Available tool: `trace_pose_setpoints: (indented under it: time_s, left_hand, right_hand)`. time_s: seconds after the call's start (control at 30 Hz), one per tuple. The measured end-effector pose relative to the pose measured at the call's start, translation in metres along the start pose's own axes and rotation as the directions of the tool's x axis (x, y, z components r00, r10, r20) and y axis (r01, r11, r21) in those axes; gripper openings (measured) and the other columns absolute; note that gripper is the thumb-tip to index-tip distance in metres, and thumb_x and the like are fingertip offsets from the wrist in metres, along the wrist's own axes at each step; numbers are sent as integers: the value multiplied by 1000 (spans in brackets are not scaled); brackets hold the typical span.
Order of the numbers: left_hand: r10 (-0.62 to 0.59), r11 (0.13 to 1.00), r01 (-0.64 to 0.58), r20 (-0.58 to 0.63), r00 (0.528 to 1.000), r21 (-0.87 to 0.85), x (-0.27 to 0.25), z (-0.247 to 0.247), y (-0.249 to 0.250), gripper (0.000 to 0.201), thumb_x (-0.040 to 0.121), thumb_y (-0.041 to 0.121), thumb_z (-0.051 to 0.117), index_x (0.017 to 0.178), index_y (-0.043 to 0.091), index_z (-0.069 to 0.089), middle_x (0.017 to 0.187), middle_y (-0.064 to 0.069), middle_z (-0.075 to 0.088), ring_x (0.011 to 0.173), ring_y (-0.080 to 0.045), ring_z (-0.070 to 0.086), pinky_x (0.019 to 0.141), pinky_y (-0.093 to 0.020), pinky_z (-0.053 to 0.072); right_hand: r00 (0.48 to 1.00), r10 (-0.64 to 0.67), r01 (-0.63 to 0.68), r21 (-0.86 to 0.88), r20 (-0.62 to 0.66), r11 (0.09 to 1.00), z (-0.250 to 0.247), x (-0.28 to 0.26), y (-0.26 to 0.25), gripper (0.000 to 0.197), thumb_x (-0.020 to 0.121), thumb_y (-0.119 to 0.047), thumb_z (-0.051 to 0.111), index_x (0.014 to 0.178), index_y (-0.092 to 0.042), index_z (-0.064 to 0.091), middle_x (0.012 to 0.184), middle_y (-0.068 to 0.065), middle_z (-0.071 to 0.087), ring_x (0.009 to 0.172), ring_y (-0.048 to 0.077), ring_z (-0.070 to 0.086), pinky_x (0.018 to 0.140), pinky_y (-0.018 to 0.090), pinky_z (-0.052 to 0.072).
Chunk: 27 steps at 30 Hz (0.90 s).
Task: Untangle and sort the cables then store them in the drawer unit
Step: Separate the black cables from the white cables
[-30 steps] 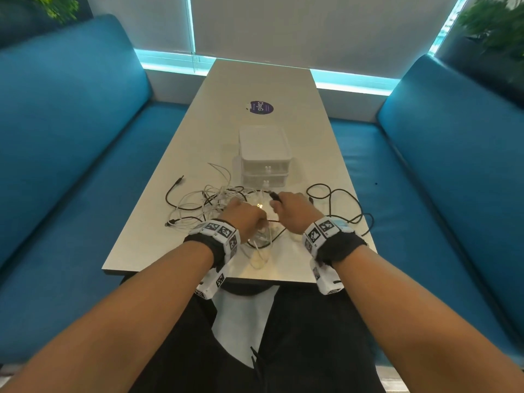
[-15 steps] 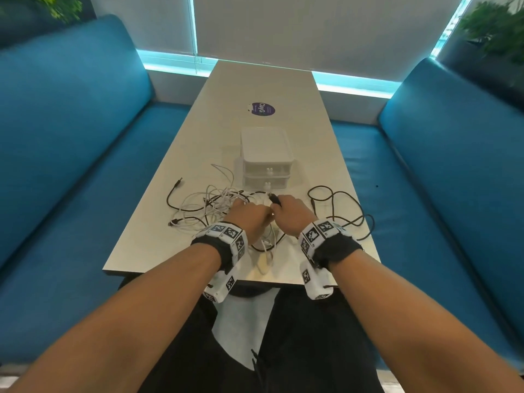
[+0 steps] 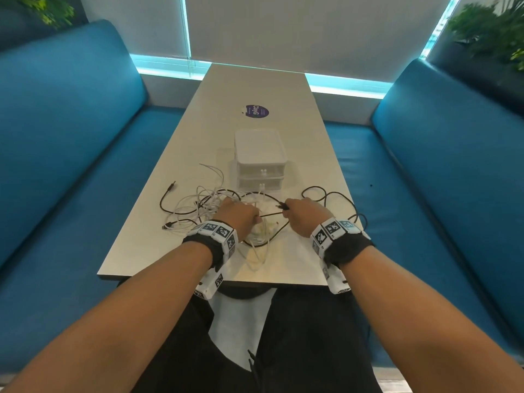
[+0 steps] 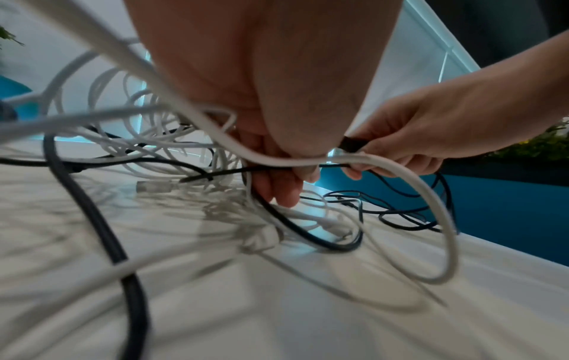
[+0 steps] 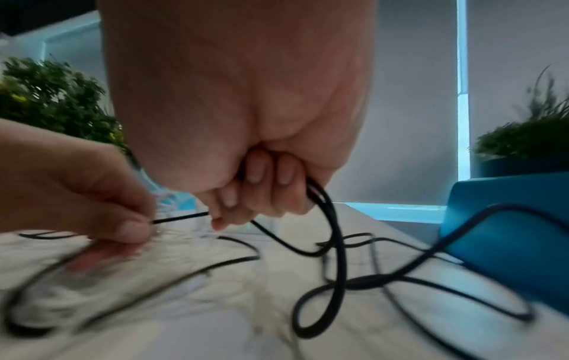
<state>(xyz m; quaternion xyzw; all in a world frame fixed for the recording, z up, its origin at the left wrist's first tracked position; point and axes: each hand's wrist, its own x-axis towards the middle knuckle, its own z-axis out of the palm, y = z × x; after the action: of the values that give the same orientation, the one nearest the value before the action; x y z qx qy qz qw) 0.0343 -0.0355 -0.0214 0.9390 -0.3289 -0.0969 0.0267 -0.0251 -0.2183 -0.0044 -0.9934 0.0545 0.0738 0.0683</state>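
A tangle of white cables (image 3: 198, 205) and black cables (image 3: 337, 197) lies on the near part of the table (image 3: 297, 259). My left hand (image 3: 241, 214) pinches a thin black cable (image 4: 277, 168) amid the white loops (image 4: 425, 190). My right hand (image 3: 300, 214) grips the black cable's plug end (image 3: 282, 207), fingers curled round it (image 5: 268, 192), with black loops (image 5: 332, 243) trailing off to the right. A short stretch of black cable runs taut between the two hands. The white two-drawer unit (image 3: 259, 163) stands just beyond the tangle, both drawers closed.
A purple round sticker (image 3: 256, 111) lies farther up the table. Blue benches (image 3: 71, 165) flank both long sides. Black cable loops (image 3: 354, 217) reach the table's right edge. Potted plants (image 3: 487, 32) stand at the far corners.
My hands have drawn apart, the right one moving right with the plug end, so black cable now stretches between them. The tangle has shifted slightly.
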Motion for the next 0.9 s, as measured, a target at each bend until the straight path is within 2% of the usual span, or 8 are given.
trace_pose_setpoints:
  time_s: [0.13, 0.2, 0.27, 0.4, 0.5, 0.67, 0.8, 0.9]
  left_hand:
    - [-16, 1000, 17, 70, 997, -11, -5, -2, -4, 25, 107, 32, 35, 93, 28, 54, 88, 4, 58, 101, -24, 57, 104, -41, 23]
    - [-3, 1000, 1, 84, 996, 18, -3, 0, 2, 20, 105, 28, 38, 92, 29, 53, 89, 7, 57, 104, -22, 59, 106, -43, 22]
    - [-17, 1000, 16, 71, 997, 25, 1, 3, 6, 20, 104, 26, 40, 89, 29, 53, 90, 7, 58, 105, -21, 60, 107, -44, 21]
    - [-18, 1000, 18, 42, 999, -9, 1, 2, 9, 23, 102, 25, 41, 84, 26, 55, 83, 5, 57, 101, -24, 61, 105, -45, 24]
    - [-11, 1000, 11, 29, 1000, -23, -1, -4, 13, 25, 104, 27, 37, 93, 23, 59, 94, -2, 65, 99, -27, 61, 103, -46, 29]
    - [2, 996, -1, 5, 1000, -93, -2, 1, 5, 25, 102, 22, 34, 91, 22, 56, 93, 0, 67, 95, -25, 60, 99, -44, 27]
    - [-23, 995, 24, 9, 1000, -98, 1, 7, 3, 33, 106, 35, 32, 89, 23, 58, 86, 2, 66, 89, -22, 59, 102, -45, 23]
    - [-53, 998, 55, 56, 997, -41, 5, 7, 1, 36, 107, 40, 30, 92, 24, 60, 90, 3, 69, 93, -22, 61, 106, -44, 20]
  right_hand:
    - [992, 116, -121, -136, -50, 983, -4, -7, 27, 26, 104, -28, 40, 121, -16, 56, 107, 11, 63, 93, 30, 63, 74, 37, 50]
    - [986, 141, -149, -93, -87, 984, -1, -7, 22, 25, 103, -24, 40, 119, -13, 55, 107, 12, 63, 92, 31, 64, 72, 37, 49]
    - [977, 156, -151, 48, -142, 987, 0, -6, 11, 26, 104, -26, 38, 117, -9, 52, 104, 15, 63, 90, 34, 64, 71, 39, 50]
    - [988, 30, 10, 256, -153, 967, 2, -6, -17, 29, 99, -30, 46, 117, -11, 58, 102, 16, 67, 91, 36, 64, 76, 41, 54]
    - [996, -39, 61, 311, -78, 948, 9, -3, -30, 28, 93, -26, 51, 114, -17, 67, 108, 10, 70, 98, 30, 65, 84, 39, 54]
    - [997, -75, 75, 325, -13, 943, 13, 0, -24, 25, 101, -29, 50, 106, -11, 67, 98, 13, 69, 90, 31, 62, 72, 34, 45]
    - [996, -85, 78, 269, 15, 960, 14, -2, -19, 20, 100, -32, 48, 101, -19, 63, 92, 7, 67, 82, 27, 62, 73, 38, 51]
    - [998, -61, 58, 211, 8, 976, 11, -3, -9, 23, 100, -33, 48, 105, -18, 64, 96, 9, 68, 86, 29, 64, 77, 41, 54]
